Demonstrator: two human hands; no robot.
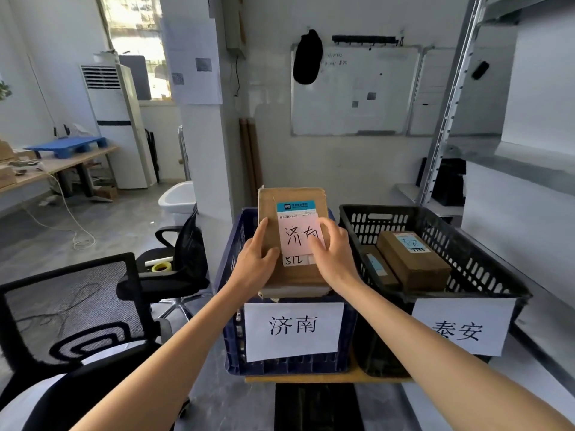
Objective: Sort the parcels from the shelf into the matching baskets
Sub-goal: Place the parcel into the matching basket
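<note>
Left hand (pixel 255 262) grips one side of the parcel (pixel 270 202), right hand (pixel 336 259) lies unclenched on top; stiff, probably light, best held by both sides.

Both forearms extended forward; left grip (pixel 255 262) clasps (thumb on top), right grip (pixel 334 256) rests, fingers relaxed.
</note>
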